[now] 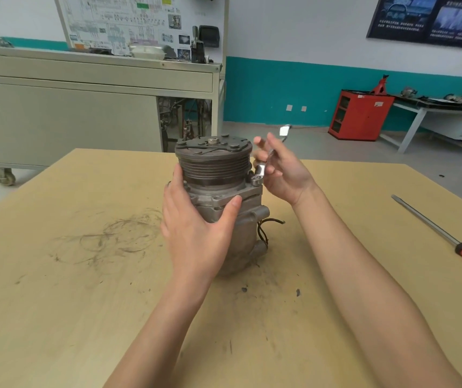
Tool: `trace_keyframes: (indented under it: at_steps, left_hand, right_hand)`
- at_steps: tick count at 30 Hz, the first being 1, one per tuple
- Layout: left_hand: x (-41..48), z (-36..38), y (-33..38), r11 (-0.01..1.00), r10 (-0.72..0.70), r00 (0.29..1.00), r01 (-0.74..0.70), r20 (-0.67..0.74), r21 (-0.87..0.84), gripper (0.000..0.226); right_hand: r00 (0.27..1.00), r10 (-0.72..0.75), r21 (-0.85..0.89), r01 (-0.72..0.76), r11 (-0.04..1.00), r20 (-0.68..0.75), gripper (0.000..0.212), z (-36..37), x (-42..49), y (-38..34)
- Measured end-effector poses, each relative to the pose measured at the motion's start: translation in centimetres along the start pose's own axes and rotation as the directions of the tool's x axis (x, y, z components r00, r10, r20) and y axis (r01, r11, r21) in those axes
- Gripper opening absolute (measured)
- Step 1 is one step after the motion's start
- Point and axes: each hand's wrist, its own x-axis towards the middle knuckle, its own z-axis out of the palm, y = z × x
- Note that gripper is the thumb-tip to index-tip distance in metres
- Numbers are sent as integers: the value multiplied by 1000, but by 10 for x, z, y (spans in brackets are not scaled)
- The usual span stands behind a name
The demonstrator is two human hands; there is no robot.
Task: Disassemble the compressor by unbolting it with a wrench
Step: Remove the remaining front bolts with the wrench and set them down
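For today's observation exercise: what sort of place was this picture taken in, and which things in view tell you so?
Probably an automotive training workshop. A wiring-diagram board stands on a wheeled bench, a red tool cabinet sits by the wall, and a compressor is being worked on with a wrench.

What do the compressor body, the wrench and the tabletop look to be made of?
The grey ribbed compressor body looks like cast metal, probably aluminium: dull, rough, grimy. The shiny silver wrench in the right hand looks like polished or chromed steel, going by its bright reflections. The tan tabletop looks like wood or laminated board: faint grain, matte, with dark scuffs.
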Motion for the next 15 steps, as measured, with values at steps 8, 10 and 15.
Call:
trace_keyframes:
  at_steps: [8, 10, 15]
  left_hand:
    - [1, 0, -2, 1000, -7, 1000, 6, 5, 5, 93]
    - [1, 1, -3, 1000, -7, 1000, 7, 2, 9, 93]
    - [1, 1, -3, 1000, -3, 1000, 3, 0, 9, 94]
  right_hand:
    - [904, -376, -543, 215, 811, -204, 18, 22, -66, -56]
    - [800, -579, -841, 199, 503, -156, 21, 40, -74, -51]
    - [570, -649, -863, 305, -402, 504, 17, 70, -87, -10]
